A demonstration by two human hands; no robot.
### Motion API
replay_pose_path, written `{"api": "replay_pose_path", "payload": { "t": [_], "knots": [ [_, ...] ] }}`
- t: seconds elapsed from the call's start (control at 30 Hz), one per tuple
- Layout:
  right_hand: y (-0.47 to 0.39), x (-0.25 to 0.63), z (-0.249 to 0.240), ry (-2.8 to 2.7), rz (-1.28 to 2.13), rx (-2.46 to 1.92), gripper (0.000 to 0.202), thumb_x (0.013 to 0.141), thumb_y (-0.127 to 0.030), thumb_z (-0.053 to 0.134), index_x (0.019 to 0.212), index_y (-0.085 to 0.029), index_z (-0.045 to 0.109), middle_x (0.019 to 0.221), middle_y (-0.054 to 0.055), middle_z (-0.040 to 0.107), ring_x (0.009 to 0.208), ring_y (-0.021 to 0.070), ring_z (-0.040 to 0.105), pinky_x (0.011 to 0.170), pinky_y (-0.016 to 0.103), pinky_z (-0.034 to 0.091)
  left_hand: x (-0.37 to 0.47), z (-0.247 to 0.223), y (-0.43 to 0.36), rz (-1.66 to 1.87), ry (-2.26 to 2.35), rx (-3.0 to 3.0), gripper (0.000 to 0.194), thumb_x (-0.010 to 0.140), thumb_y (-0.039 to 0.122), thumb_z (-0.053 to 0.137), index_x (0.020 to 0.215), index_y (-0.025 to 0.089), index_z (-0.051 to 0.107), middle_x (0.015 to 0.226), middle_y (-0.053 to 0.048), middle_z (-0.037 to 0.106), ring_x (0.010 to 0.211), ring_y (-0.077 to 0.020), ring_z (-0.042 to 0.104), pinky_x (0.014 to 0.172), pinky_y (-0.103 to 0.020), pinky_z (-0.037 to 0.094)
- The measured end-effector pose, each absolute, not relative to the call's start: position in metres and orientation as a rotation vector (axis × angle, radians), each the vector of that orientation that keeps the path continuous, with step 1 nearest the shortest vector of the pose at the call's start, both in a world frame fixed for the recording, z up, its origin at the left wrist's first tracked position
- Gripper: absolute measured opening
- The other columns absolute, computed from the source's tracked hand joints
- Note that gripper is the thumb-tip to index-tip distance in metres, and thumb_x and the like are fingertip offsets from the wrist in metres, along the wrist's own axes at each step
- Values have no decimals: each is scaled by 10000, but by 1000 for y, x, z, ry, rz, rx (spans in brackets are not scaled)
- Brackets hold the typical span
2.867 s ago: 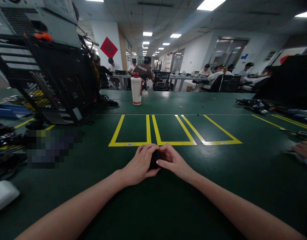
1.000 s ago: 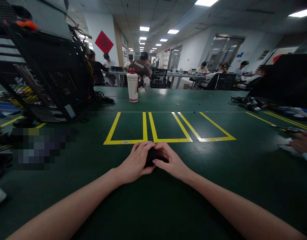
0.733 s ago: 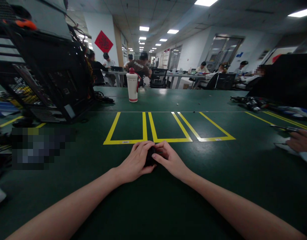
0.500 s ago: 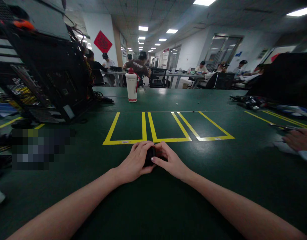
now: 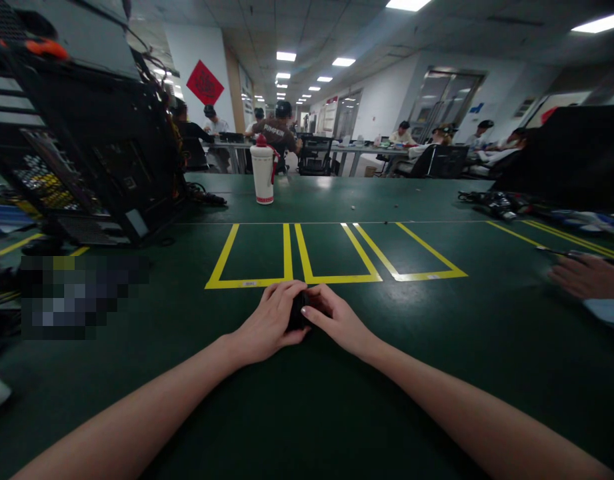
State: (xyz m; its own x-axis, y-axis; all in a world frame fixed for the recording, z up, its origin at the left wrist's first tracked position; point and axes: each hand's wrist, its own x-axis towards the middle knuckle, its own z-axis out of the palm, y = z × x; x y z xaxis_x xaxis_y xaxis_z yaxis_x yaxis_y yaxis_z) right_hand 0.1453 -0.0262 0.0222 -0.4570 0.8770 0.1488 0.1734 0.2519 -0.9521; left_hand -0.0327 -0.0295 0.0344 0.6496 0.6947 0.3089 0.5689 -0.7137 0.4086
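Note:
A small black object (image 5: 298, 312) sits between my two hands, just in front of the yellow tape outlines (image 5: 249, 284) on the green table (image 5: 307, 413). My left hand (image 5: 274, 320) is wrapped round its left side, with the thumb at its near edge. On the other side, my right hand (image 5: 339, 320) has its fingers and thumb closed on the object. Much of the object is hidden by the fingers, so its kind cannot be made out.
A white bottle with a red lid (image 5: 263, 172) stands beyond the outlines. An open black computer case (image 5: 111, 167) is at the left. Cables (image 5: 497, 202) lie at the right, near another person's hand (image 5: 589, 277). Several people sit at desks behind.
The fingers of my right hand have shifted slightly on the black object, which looks a little turned. The other person's hand at the right has moved slightly left.

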Motion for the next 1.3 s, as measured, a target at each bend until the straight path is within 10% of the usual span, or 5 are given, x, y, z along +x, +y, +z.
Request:
{"api": "replay_pose_path", "payload": {
  "t": [1.3],
  "knots": [
    [-25, 149, 21, -1708, 1338, -928, 222, 786, -300, 518, 985, -211, 470, 1014, 30, 530, 975, 175, 525, 853, 380, 449, -27, 33, -30, 691, 1055, 2569, 557, 773, 243, 547, 1226, 220, 222, 1224, -97, 383, 1138, -261, 374, 957, -478, 309]
  ]
}}
